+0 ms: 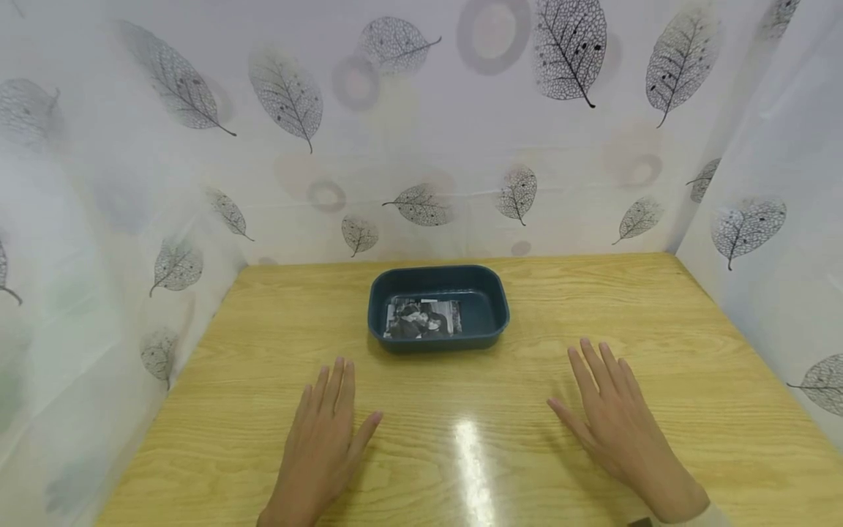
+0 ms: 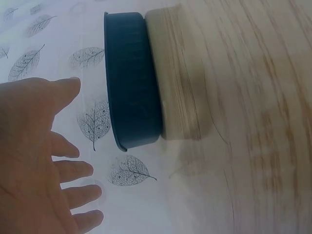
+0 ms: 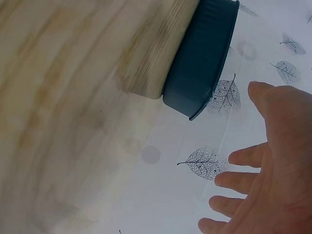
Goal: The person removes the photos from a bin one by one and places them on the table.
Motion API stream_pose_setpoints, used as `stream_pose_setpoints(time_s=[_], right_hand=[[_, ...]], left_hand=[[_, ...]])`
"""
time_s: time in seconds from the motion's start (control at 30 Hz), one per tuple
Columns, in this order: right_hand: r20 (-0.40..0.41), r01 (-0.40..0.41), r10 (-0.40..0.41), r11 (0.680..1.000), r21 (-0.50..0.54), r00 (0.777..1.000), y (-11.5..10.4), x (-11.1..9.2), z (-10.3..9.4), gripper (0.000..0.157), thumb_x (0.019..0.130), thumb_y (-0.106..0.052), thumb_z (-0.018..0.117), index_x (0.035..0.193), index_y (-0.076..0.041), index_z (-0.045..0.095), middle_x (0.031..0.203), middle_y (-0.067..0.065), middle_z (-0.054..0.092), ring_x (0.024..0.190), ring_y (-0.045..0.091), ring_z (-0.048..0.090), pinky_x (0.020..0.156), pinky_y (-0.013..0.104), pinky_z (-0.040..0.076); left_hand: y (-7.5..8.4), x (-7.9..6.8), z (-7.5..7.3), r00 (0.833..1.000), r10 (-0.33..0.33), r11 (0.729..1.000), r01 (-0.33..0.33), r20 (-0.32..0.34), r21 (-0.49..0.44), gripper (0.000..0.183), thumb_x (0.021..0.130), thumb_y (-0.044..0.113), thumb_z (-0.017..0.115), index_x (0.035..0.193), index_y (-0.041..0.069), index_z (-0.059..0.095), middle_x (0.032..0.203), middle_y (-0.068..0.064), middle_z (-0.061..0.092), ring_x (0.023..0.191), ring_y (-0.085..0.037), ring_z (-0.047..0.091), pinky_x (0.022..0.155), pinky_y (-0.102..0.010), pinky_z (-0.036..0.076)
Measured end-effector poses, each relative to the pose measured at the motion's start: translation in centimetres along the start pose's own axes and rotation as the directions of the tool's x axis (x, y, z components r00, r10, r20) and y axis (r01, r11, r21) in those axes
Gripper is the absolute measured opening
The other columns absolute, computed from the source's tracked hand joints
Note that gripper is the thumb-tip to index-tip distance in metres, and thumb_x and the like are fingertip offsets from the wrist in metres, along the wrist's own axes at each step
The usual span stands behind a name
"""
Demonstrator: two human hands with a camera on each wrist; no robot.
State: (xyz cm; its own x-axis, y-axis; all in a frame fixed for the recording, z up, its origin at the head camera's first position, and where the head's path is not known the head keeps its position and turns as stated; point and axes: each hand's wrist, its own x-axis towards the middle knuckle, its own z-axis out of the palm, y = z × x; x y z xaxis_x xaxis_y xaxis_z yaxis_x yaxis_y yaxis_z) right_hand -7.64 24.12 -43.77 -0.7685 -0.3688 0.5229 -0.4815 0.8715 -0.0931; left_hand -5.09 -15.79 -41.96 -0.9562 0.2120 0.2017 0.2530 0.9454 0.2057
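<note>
A dark teal rectangular tub [image 1: 487, 340] stands near the back of the wooden table, its long side facing me. Inside it, toward the left, lie black-and-white photo prints [image 1: 418, 320]; the top one shows people, and how many lie beneath I cannot tell. My left hand [image 1: 323, 432] is in front of the tub to the left, palm down, fingers straight and thumb spread. To the right, my right hand [image 1: 622, 428] has the same flat pose. Neither hand touches the tub or holds anything. Both wrist views show the tub's outer side [image 2: 131, 78] beyond the fingertips.
The yellow wood-grain table [image 1: 290, 307] reaches back to a pale leaf-printed sheet [image 1: 421, 132], which also hangs along the left and right sides. A bright light reflection [image 1: 473, 468] falls on the tabletop between the hands.
</note>
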Motion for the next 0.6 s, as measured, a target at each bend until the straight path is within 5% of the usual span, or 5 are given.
stream_pose_setpoints(time_s=[0.6], right_hand=[[-0.052,0.107,-0.107,0.994,-0.001,0.993,0.9,3.0,0.2,0.085,0.106,-0.06,0.029,0.143,0.015,0.042,0.146,0.035,0.042,0.133,0.057,0.038,0.114,0.063,0.024]], left_hand=[[-1.3,1.4,-0.2,0.999,0.007,0.999,-0.009,-0.034,-0.048,0.079,0.104,0.045,0.053,0.155,-0.009,0.025,0.161,-0.028,0.021,0.15,-0.042,0.021,0.118,-0.058,0.021]])
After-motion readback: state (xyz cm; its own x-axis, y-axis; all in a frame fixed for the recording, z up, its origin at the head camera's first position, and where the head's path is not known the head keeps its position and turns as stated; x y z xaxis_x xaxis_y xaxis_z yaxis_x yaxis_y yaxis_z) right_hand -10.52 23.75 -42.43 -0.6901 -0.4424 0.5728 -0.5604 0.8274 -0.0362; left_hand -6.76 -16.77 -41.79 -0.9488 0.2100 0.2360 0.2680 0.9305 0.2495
